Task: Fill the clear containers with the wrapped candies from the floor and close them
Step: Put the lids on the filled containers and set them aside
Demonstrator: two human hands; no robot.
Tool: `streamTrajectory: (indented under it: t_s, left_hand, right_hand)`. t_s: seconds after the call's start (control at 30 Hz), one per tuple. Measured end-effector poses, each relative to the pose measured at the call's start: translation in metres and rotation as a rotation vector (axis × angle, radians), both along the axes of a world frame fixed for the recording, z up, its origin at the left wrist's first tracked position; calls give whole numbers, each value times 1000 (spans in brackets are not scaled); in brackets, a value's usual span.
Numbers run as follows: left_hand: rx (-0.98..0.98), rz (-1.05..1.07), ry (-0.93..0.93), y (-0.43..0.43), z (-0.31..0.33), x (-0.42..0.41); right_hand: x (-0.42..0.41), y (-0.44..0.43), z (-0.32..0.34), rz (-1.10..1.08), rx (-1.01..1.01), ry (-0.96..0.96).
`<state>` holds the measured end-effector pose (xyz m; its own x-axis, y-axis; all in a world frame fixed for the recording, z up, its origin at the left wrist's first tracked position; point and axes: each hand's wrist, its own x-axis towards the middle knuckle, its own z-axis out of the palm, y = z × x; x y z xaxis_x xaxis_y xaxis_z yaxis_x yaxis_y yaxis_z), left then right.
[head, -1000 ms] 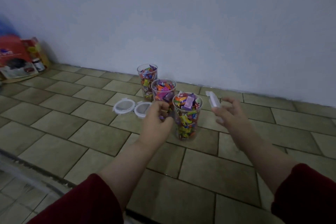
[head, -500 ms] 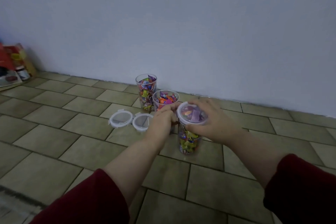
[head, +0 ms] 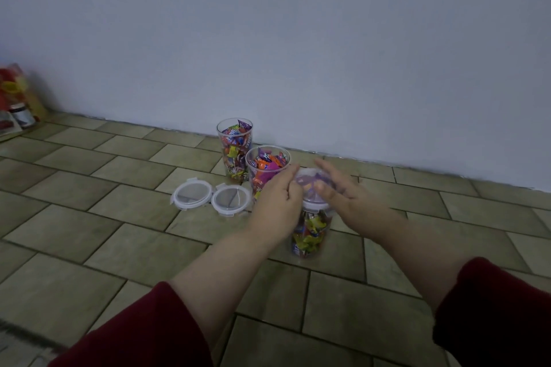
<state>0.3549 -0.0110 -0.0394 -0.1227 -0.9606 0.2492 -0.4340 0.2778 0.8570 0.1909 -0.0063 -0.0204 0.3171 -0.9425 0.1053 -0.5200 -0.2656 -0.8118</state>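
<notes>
Three clear containers full of wrapped candies stand on the tiled floor near the wall. The nearest container [head: 310, 235] has a white-rimmed lid [head: 311, 202] on top. My left hand [head: 277, 197] curls its fingers over the lid's left rim. My right hand [head: 346, 192] lies over the lid's right side with straight fingers, thumb on the clear top. The middle container [head: 267, 168] and the back container [head: 234, 147] stand without lids. Two loose lids [head: 192, 194] [head: 231, 198] lie flat on the floor to the left.
Red and yellow boxes with a small dark jar [head: 21, 116] sit at the far left by the wall. The pale wall [head: 298, 53] runs close behind the containers. A rug edge [head: 26, 340] shows at the lower left.
My right hand brought the lid from the air onto the nearest container. Both hands then closed in on it, and the right hand's fingers have now straightened over the lid.
</notes>
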Motion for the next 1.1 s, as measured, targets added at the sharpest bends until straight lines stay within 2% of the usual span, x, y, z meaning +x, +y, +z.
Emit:
streamTrajectory:
  t_s: [0.13,0.2,0.33,0.43,0.5,0.57,0.67,0.77,0.87,1.0,1.1]
  left_hand:
    - [-20,85,227,6,-16,-16]
    - [-57,126,336,7,-21,-24]
    - [-149,172,445,6,-23,-34]
    - [-197,174,471,8,-18,-37]
    - [-200,162,514,7,-20,-38]
    - [-170,140,558,4,-24,-39]
    - [-146,23,542,4,-27,-33]
    - [-148,-144,415,3,-32,-19]
    - [-177,-217,332,2,-31,-12]
    - [-252,-166,216,1,-31,-11]
    - [-248,-167,166,0,-28,-8]
  right_hand:
    - [18,2,-21,-255,-111,-349]
    - [26,2,-29,-319,-172,-451]
    - [31,-1,-37,-385,-264,-491]
    - [30,-2,-41,-414,-359,-409]
    - [30,-3,-43,-443,-401,-376]
    - [32,-5,-44,-475,-374,-435]
    - [34,-7,-45,-471,-242,-597]
    - [30,-7,-42,-411,-118,-748]
    - [30,-7,-40,-412,-116,-761]
    - [33,-5,-41,-441,-122,-760]
    - [25,-3,-42,-368,-130,-665]
